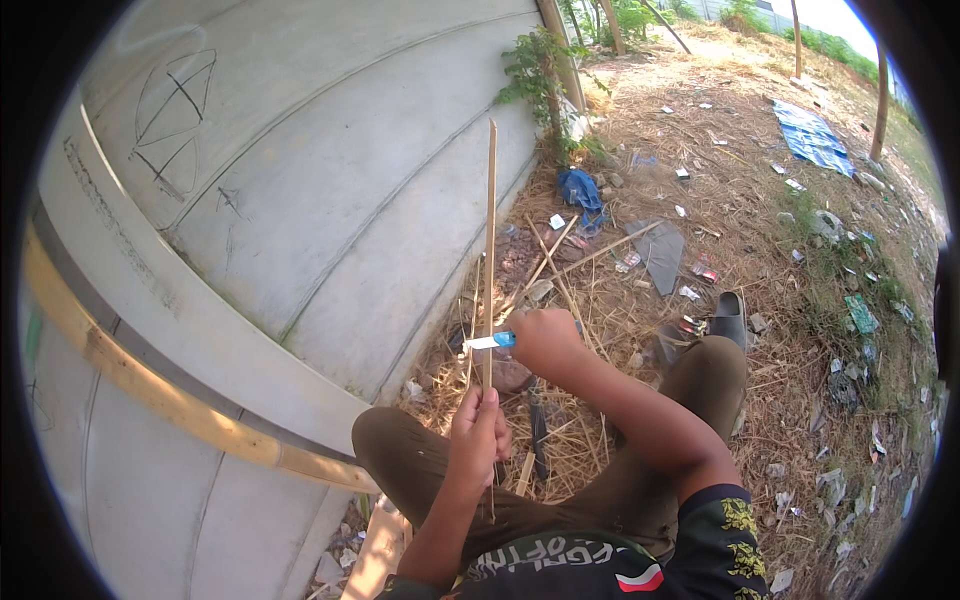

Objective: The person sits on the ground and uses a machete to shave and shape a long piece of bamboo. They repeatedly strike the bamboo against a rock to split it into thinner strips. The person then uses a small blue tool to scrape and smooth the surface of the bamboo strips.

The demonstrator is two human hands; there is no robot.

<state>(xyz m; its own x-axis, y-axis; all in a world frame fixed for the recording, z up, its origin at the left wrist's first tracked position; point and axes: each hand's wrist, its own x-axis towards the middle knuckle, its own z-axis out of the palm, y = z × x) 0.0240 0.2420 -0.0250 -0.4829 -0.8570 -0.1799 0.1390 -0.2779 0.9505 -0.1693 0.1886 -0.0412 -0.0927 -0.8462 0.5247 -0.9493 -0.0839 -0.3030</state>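
"Just above the lap, between two bent knees [390, 430], what do the hands hold?"

"Two hands, one thing in each. The left hand [478, 440] pinches one long bamboo strip [490, 250] near its lower end, grip pressed together, so the strip stands almost upright. The right hand [545, 340] has its grip wrapped around one blue box cutter [504, 340]; the single blade [480, 344] crosses the strip a little above the left hand, apparently touching it."

"Which step is that?"

"Shaving or trimming the strip, I judge. Another stroke would call for a steady left grip and a blade angled clear of that hand."

"And around them, moving outward?"

"One dark, narrow object [539, 440] lies on the straw [575, 450] between the legs; I can't tell its kind. At left, one bamboo pole [180, 400] runs beside a grey wall [380, 200]. Past the hands are at least three loose sticks [612, 247], one grey slip-on shoe [730, 320] beyond the right knee, one flat grey scrap [662, 255] and one crumpled blue plastic bag [580, 190]. Farthest, at upper right, are one blue-and-white tarpaulin [810, 137] and two upright poles [880, 110]. The scattered litter [860, 313] is too small to count."
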